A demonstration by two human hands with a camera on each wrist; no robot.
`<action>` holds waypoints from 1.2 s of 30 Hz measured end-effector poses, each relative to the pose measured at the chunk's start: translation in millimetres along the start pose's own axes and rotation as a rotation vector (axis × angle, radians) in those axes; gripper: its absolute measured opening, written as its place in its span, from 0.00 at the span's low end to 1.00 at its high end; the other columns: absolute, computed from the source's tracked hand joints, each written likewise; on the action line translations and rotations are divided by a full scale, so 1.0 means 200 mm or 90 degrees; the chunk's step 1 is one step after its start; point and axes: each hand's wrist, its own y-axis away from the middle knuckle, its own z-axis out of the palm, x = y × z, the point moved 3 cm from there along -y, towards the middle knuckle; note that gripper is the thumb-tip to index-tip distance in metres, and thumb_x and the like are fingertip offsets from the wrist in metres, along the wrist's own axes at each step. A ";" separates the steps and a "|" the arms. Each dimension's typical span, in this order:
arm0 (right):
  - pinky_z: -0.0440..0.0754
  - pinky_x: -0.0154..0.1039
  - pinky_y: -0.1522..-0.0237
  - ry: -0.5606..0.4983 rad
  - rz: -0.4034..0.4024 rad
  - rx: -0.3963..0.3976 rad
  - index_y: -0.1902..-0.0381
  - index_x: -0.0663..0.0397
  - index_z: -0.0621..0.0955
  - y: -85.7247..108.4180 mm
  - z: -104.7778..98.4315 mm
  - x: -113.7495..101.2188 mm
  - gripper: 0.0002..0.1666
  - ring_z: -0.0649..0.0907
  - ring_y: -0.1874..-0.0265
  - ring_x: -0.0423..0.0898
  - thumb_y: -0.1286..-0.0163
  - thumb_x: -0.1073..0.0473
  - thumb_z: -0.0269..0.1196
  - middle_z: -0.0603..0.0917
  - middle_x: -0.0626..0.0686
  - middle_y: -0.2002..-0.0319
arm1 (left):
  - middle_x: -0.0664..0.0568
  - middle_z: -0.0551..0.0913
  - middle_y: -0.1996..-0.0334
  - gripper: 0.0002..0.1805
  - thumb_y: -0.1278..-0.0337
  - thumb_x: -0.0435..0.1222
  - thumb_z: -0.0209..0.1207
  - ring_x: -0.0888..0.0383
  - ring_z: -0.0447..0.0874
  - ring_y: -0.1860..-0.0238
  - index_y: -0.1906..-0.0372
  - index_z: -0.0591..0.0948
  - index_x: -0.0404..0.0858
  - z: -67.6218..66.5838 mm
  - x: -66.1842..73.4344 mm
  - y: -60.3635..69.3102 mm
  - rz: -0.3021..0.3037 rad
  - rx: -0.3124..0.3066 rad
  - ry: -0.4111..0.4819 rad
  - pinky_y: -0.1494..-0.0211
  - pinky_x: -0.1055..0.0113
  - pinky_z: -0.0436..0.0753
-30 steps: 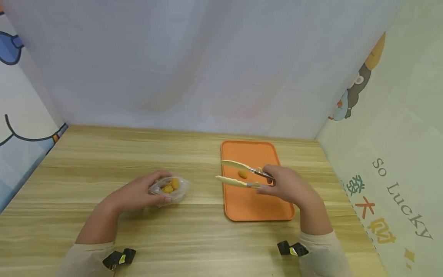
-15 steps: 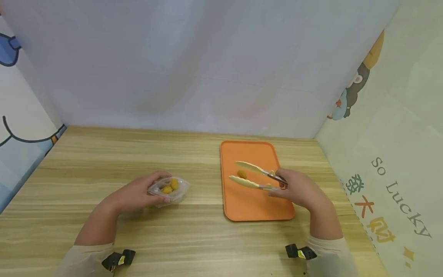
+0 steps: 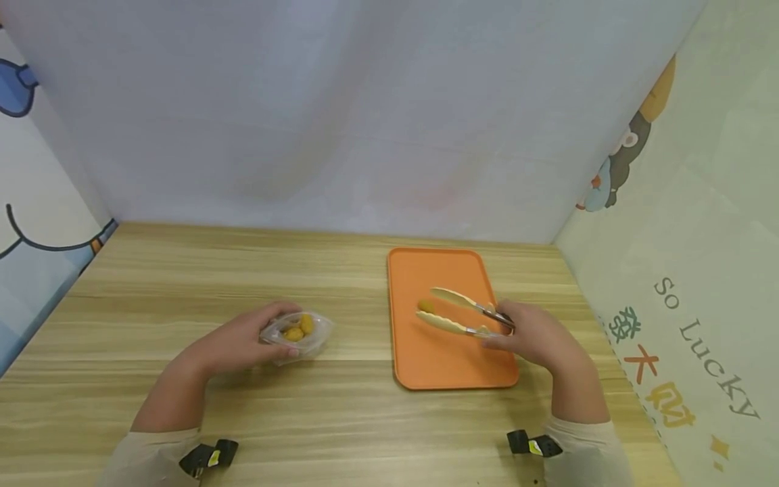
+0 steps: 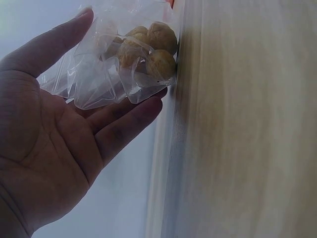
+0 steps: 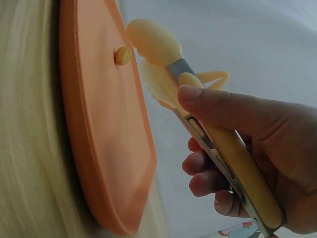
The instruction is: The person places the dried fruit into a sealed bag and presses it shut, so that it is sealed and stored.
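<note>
My left hand (image 3: 243,341) holds a clear plastic bag (image 3: 319,331) between thumb and fingers, its mouth spread apart. Several yellow-brown, wrinkled round pieces (image 4: 161,64) sit inside the bag, low over the table. In the right hand (image 3: 538,338) is a pair of tongs (image 3: 443,322) with cream tips, the thumb along one arm and the fingers round the other. The tips stand apart above an orange tray (image 3: 450,368), with nothing between them. A single yellow-brown piece (image 5: 123,56) lies on the tray, just left of the tongs and partly behind the lower tip in the head view.
The wood-grain table (image 3: 341,419) extends between the bag and the tray. A pale cloth backdrop (image 3: 341,122) hangs along the table's far edge. Printed panels border both sides, the right one (image 3: 700,237) bearing lettering.
My right hand has drawn the tongs to the right and slightly toward me over the tray, tips still apart. The left hand and bag have stayed in place.
</note>
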 end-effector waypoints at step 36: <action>0.64 0.39 0.75 0.079 0.005 0.006 0.71 0.47 0.71 -0.02 0.04 0.02 0.22 0.69 0.78 0.45 0.40 0.41 0.70 0.67 0.46 0.79 | 0.45 0.70 0.33 0.43 0.46 0.60 0.64 0.43 0.70 0.36 0.28 0.64 0.50 0.00 0.00 0.01 -0.002 -0.001 0.017 0.41 0.42 0.72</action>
